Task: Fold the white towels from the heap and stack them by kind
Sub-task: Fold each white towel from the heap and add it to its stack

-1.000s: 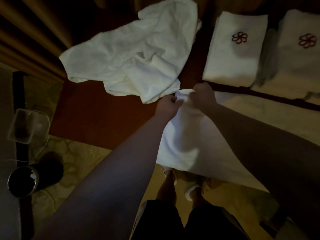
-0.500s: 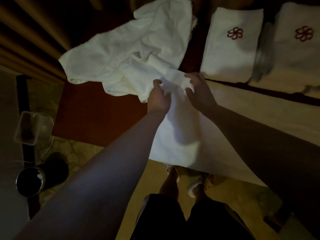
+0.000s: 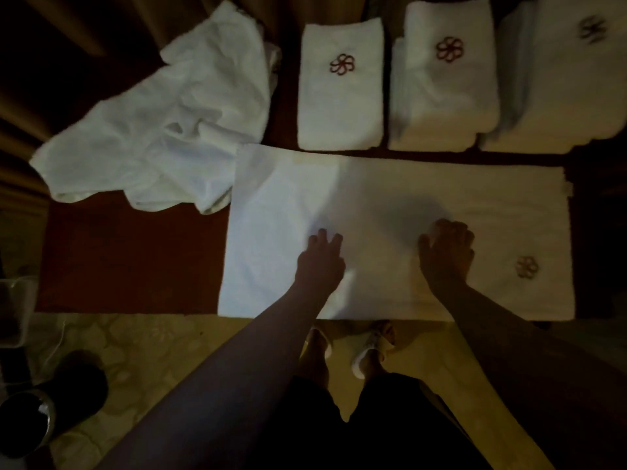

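Spread towel (image 3: 400, 198) on table (image 3: 129, 259), heap (image 3: 163, 130) behind-left, three stacks (image 3: 341, 106) behind.

Dim, warm-lit, soft wide-angle view.
White towel (image 3: 390, 198) is brightest, crossed by soft grey shadows; floor (image 3: 152, 351) and corners sink into dark, and the far-right stack (image 3: 559, 96) is smeared.

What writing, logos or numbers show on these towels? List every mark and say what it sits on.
No readable words or numbers anywhere.
Red flower emblem, no letters: on the left folded stack.
Same red flower emblem: on the middle folded stack.
Dark mark, too blurred to tell: on the right folded stack.
Faint flower emblem, dim: on the spread towel, right of the right hand.
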`<state>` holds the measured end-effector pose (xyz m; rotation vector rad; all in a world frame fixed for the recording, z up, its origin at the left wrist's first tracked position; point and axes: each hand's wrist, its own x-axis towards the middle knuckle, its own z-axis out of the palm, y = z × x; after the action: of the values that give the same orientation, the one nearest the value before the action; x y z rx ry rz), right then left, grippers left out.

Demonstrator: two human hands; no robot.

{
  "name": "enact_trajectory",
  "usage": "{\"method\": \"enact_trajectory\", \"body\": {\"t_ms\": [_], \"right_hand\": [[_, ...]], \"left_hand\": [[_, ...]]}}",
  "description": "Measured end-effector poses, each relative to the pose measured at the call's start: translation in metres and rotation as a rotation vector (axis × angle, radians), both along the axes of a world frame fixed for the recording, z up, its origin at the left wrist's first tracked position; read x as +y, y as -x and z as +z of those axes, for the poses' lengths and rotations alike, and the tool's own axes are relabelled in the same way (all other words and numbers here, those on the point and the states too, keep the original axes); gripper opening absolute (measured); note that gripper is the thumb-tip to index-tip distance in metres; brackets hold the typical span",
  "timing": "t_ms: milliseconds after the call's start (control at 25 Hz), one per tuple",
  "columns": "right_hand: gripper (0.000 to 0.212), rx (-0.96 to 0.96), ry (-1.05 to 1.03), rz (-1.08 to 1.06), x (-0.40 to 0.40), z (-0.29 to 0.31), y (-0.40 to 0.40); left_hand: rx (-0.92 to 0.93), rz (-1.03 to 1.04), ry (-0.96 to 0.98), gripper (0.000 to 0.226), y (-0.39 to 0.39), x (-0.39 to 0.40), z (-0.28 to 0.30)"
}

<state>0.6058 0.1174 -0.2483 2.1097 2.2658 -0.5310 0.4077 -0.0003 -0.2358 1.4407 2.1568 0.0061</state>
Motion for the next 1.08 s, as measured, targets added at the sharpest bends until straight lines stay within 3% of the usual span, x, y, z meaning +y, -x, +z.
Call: {"method": "enact_trajectory", "body": {"t_ms": [200,440,600,680,760,840,920,1080], "right_hand": [[0.06,-0.099,0.117,0.031,0.004,-0.005,-0.06],[0.066,-0.044,0.193,0.192,0.035,-0.01,-0.073],[0.065,0.137,0.264,0.342,0.052,-0.018,-0.098],[0.068,0.128,0.252,0.404,0.057,-0.02,-0.109],[0.063,0.059,0.135,0.424,0.055,-0.018,-0.113],[0.051,-0.023,0.01,0.38,0.051,-0.012,-0.112],[0.034,0.013,0.035,0.309,0.046,-0.008,-0.11],[0.022,0.173,0.036,0.287,0.03,-0.009,-0.12]], "left_hand": [[0.101,0.077,0.049,0.072,-0.029,0.002,-0.009],[0.107,0.098,0.037,0.075,-0.02,0.02,-0.014],[0.079,0.02,0.068,0.089,-0.002,0.034,-0.017],[0.078,-0.017,0.066,0.092,0.003,0.036,-0.017],[0.139,-0.003,-0.003,0.08,-0.005,0.035,-0.014],[0.19,0.087,-0.097,0.049,-0.022,0.033,-0.01],[0.112,0.216,-0.094,0.025,-0.042,0.028,-0.006],[0.005,0.34,-0.111,0.019,-0.08,0.007,-0.001]]}}
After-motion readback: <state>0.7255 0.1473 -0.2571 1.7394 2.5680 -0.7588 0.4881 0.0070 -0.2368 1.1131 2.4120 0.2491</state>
